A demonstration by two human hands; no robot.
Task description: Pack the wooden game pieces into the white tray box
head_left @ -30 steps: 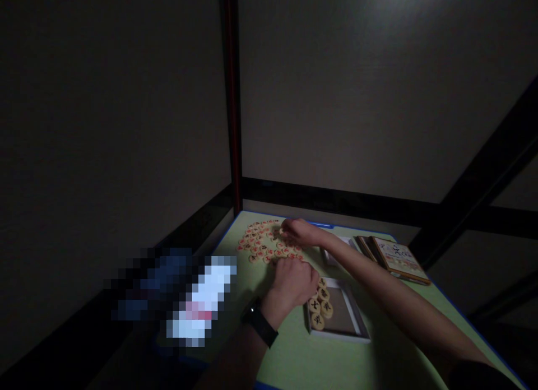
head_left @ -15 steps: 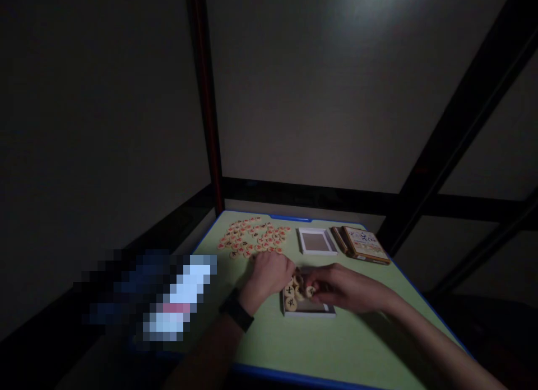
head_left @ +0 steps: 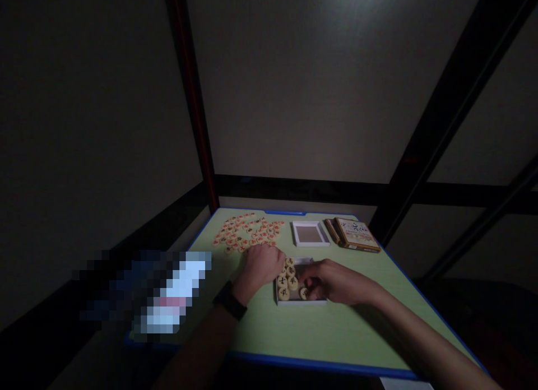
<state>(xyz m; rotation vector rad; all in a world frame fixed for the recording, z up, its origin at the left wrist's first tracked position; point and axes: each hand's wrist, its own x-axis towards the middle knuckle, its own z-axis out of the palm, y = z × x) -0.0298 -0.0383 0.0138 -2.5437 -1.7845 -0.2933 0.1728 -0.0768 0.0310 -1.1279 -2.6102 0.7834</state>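
Xiangqi piece point(head_left: 303, 293) sits in the narrow pinch of the right hand point(head_left: 336, 281), inside the white-walled tray point(head_left: 300, 303) just right of the left hand point(head_left: 264, 264), whose grip I cannot tell; I judge this placing, calling for gentle release beside the black-marked pieces point(head_left: 283, 293)

Around the left wrist point(head_left: 241, 289) sits a broad, dark, watch-like band point(head_left: 229, 301), its details lost in the dimness. The right forearm point(head_left: 420, 328) is bare, as are the left hand point(head_left: 264, 264) and the right hand point(head_left: 336, 281); the left forearm point(head_left: 202, 339) fades into shadow.
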